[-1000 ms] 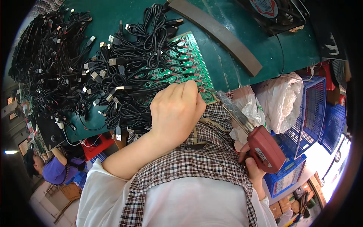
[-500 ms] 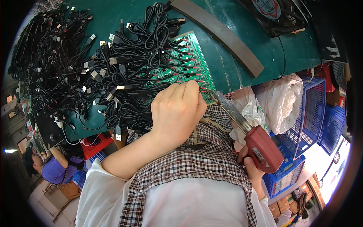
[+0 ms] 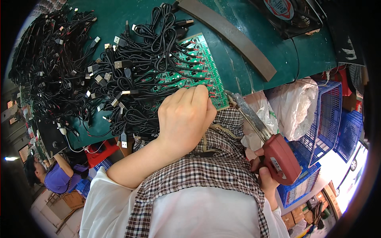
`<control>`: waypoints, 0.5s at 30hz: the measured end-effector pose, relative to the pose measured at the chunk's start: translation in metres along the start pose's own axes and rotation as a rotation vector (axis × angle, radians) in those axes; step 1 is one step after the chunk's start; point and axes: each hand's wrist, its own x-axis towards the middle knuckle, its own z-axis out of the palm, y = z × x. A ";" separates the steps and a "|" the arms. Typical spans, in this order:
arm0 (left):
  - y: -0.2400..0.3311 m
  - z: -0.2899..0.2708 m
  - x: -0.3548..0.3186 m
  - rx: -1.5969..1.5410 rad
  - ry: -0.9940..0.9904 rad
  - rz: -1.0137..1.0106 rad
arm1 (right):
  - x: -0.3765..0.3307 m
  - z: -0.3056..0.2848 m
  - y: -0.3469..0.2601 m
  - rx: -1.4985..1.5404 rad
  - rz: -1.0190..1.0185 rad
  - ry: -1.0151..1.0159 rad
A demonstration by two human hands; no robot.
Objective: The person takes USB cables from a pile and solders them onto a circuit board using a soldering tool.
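My left hand point(image 3: 183, 113) is closed in a pinch over the near right part of a green circuit board point(image 3: 216, 85). Red wire ends point(image 3: 213, 96) come out beside its fingertips, on a black USB cable whose gripped part the fingers hide. In my right hand point(image 3: 266, 178) is a dark red soldering gun point(image 3: 281, 158), gripped by its handle. Its long metal barrel points up and left, and the tip point(image 3: 227, 93) stands just off the board's right edge. Several black USB cables point(image 3: 131, 63) run leftward from the board, with red wires at its contacts.
A large heap of black cables point(image 3: 51, 59) covers the table's left side. Beyond the board lies a curved brown bar point(image 3: 234, 39); a black fan point(image 3: 293, 16) stands at the far right. Plastic bags point(image 3: 295, 107) and blue crates point(image 3: 325, 119) are at my right. A person point(image 3: 59, 176) sits at left.
My right hand has drawn the soldering gun slightly down and right, so its tip has left the red wires at the board's edge. My left hand has hardly moved.
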 end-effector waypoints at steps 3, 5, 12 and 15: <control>0.000 0.000 0.000 0.001 0.002 -0.001 | 0.000 0.001 -0.001 0.015 0.012 0.034; 0.001 -0.001 0.000 0.003 0.003 -0.001 | -0.001 0.002 -0.002 0.025 0.024 0.046; 0.000 -0.007 0.007 0.019 -0.095 0.072 | 0.001 0.003 0.000 0.050 -0.008 0.095; -0.004 -0.009 0.008 -0.004 -0.123 0.129 | 0.001 0.002 -0.002 0.033 -0.023 0.110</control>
